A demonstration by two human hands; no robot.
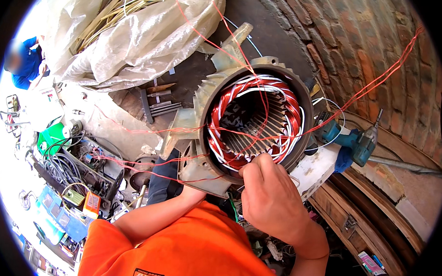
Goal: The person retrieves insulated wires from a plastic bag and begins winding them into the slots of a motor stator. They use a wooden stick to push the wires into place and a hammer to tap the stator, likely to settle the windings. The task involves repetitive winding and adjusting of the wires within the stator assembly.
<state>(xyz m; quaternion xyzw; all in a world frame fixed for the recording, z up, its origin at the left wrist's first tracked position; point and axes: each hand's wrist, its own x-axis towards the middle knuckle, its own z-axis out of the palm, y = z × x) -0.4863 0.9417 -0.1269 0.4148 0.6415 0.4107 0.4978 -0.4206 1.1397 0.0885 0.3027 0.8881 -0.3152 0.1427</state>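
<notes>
A grey finned motor stator (203, 173) stands facing up, with a ring of red copper windings (291, 108) bound in white cord and thin red lead wires (357, 95) trailing across it. My right hand (268, 195) is at the winding's near edge, fingers pinched on something too small to make out. My left hand (196, 191) is low beside the housing's lower left, its fingers hidden behind the metal.
A plastic sack of straw-coloured strands (128, 53), metal rods (163, 108), a blue drill (364, 144) beside a brick wall (370, 52), a wooden frame (347, 216), cables and tools (72, 171) at left. A person in blue (28, 65) is at upper left.
</notes>
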